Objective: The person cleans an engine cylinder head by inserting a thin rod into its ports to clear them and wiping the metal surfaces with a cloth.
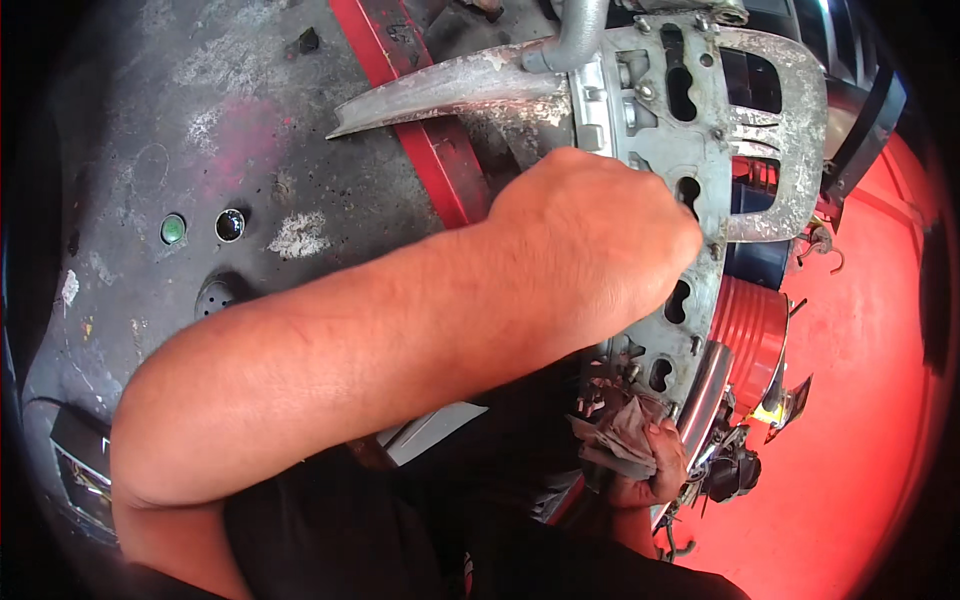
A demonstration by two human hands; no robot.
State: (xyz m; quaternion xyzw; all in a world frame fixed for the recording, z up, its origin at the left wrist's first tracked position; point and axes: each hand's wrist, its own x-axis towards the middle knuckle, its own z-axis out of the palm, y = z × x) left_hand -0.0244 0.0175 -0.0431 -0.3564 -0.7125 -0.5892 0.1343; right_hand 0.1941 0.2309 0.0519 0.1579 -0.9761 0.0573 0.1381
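A long grey cast-metal engine part (pixel 705 150) with a row of keyhole-shaped openings and short studs runs down the right of the head view. My left hand (pixel 600 225) is curled into a fist over its middle, the forearm reaching across from the left. The fingers point away from me, so whatever they grip is hidden. At the near end of the part, my right hand (pixel 655 470) clasps a crumpled greyish rag (pixel 625 437) against or close to the metal.
A curved metal arm (pixel 455 85) juts left over a red steel bar (pixel 430 165). Two small round cups (pixel 230 224) sit on the stained grey workbench (pixel 130 130). An open box (pixel 85 465) stands at lower left. A red ribbed bucket (pixel 750 325) is on the red floor (pixel 850 400).
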